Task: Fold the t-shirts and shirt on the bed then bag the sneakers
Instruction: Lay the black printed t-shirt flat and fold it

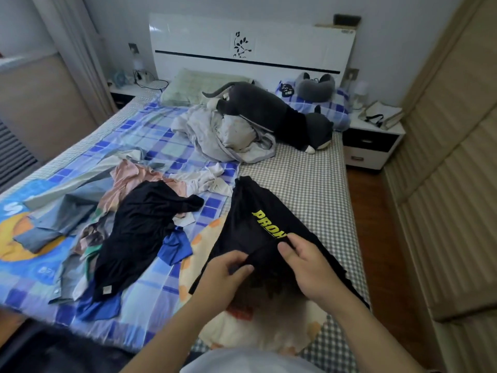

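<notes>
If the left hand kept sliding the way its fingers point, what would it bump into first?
Probably the right hand. The left hand grips the black t-shirt with yellow lettering and its fingers point right, across a bunched fold of that shirt, though depth is hard to judge.

Two black t-shirts [263,227], two nightstands [371,146], two pillows [193,87].

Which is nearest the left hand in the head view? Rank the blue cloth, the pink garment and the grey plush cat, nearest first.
From the left hand:
1. Blue cloth, just left of it.
2. Pink garment, farther up the bed, left.
3. Grey plush cat, by the pillows, farthest.
</notes>
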A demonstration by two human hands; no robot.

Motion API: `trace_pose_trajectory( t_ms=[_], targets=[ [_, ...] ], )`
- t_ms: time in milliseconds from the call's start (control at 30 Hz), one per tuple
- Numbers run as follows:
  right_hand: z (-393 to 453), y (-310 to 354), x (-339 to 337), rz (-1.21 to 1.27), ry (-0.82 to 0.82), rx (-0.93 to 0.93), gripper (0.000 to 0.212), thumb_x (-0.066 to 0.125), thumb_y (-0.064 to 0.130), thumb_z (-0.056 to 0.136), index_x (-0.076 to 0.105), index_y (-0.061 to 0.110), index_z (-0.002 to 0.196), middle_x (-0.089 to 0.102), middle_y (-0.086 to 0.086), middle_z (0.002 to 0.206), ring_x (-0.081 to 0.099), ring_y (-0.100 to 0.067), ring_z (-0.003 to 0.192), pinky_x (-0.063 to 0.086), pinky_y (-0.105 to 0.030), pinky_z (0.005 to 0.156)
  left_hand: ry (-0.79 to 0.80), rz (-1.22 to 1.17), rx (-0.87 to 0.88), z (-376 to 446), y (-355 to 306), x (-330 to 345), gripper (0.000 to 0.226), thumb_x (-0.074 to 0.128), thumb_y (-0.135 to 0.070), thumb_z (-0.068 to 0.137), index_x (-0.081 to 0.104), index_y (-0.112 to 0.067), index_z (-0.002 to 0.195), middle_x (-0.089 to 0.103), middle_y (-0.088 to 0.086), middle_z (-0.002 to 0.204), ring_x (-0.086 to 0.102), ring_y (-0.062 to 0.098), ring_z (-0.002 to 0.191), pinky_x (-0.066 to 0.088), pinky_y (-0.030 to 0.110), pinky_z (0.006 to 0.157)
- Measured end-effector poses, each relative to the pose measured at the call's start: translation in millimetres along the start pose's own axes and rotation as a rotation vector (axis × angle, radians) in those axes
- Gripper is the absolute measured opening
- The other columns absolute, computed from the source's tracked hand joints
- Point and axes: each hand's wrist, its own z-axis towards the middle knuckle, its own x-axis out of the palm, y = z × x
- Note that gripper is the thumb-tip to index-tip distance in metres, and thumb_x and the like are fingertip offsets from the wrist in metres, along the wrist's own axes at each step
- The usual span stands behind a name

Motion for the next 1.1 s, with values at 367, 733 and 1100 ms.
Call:
trace_pose_trajectory(
  t_ms=[367, 733, 1100],
  targets=[
    [-22, 26, -43, -0.166, -0.280, -0.101, 0.026, 0.080, 0.001, 0.080, 0.069, 0.024, 0.079, 0.070, 0.009, 0.078, 0.067, -0.009, 0.075, 0.051, -0.016, 0.070, -0.173, 0.223, 0.465, -5, -20, 6, 0.021, 0.064, -0.014, 0.091, 0.061, -0.034, 0.095, 0.054, -0.019, 0.090, 0.057, 0.004, 0.079, 0.044, 0.016, 0.071],
    [-26, 53, -40, -0.075, -0.223, -0.097, 0.036, 0.079, -0.007, 0.078, 0.077, 0.026, 0.091, 0.074, 0.020, 0.081, 0.071, -0.001, 0.080, 0.051, -0.012, 0.075, -0.033, 0.386, 0.434, -13, -4, 20, 0.038, 0.063, -0.003, 0.093, 0.071, -0.031, 0.117, 0.062, -0.010, 0.127, 0.063, 0.011, 0.110, 0.054, 0.029, 0.093],
    [-15, 79, -51, 0.067, -0.345, -0.167, 0.016, 0.076, -0.005, 0.082, 0.074, 0.011, 0.083, 0.074, -0.005, 0.080, 0.072, -0.016, 0.078, 0.059, -0.027, 0.075, -0.052, 0.301, 0.271, 11, -26, 54, 0.063, 0.057, -0.069, 0.084, 0.066, -0.027, 0.131, 0.048, -0.016, 0.137, 0.032, -0.011, 0.125, 0.013, -0.002, 0.104]
  ],
)
